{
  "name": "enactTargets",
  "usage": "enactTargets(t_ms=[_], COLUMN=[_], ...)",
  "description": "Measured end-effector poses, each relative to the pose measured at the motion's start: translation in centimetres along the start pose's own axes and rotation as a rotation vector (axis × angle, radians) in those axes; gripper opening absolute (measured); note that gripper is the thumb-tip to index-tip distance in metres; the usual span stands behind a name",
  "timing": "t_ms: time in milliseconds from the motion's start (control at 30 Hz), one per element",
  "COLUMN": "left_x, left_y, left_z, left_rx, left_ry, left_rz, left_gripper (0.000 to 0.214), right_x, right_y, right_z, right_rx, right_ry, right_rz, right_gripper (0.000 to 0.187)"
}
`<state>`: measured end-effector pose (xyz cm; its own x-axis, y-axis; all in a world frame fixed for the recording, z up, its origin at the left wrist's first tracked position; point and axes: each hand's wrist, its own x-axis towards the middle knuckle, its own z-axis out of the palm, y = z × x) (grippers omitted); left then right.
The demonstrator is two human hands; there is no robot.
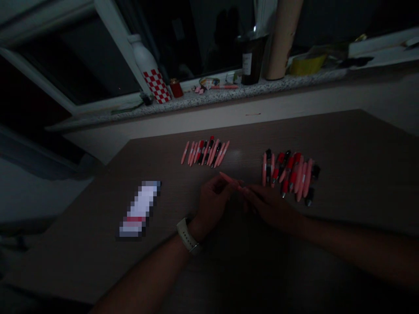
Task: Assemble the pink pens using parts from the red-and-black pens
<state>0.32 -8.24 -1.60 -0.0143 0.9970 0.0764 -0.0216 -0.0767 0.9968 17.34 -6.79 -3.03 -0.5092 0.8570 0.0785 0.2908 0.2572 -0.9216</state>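
Between my two hands, over the near middle of the table, is a pink pen (226, 177) with its tip pointing up and left. My left hand (212, 201), a pale watch strap (186, 233) at its wrist, pinches the pen near the tip end. My right hand (263, 201) has its fingers closed around the other end, and they hide part of it. Beyond my left hand lies a row of pink, black and red pens (206, 152). A looser group of pens and markers (296, 174) in the same colours lies beyond my right hand.
A blurred-out phone-like screen (139, 209) lies left on the brown table (98, 196). Along the speckled windowsill (203, 101) stand a red-checked white bottle (152, 72), a small red jar (176, 88), a dark cup (251, 61), a tall tube (284, 39) and yellow tape (307, 64).
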Motion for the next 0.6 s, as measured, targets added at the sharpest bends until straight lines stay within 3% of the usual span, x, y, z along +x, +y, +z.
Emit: enactTargets(t_ms=[167, 600], left_x=[0.08, 0.06], left_y=[-0.27, -0.44], left_z=[-0.22, -0.68], left_rx=[0.033, 0.031], left_ry=[0.042, -0.037], left_rz=[-0.005, -0.006], left_gripper=[0.020, 0.024], right_x=[-0.05, 0.02], right_y=[-0.03, 0.35], right_z=[0.07, 0.05], right_rx=[-0.035, 0.157], right_ry=[0.072, -0.047], right_rz=[-0.027, 0.007], right_gripper=[0.028, 0.045])
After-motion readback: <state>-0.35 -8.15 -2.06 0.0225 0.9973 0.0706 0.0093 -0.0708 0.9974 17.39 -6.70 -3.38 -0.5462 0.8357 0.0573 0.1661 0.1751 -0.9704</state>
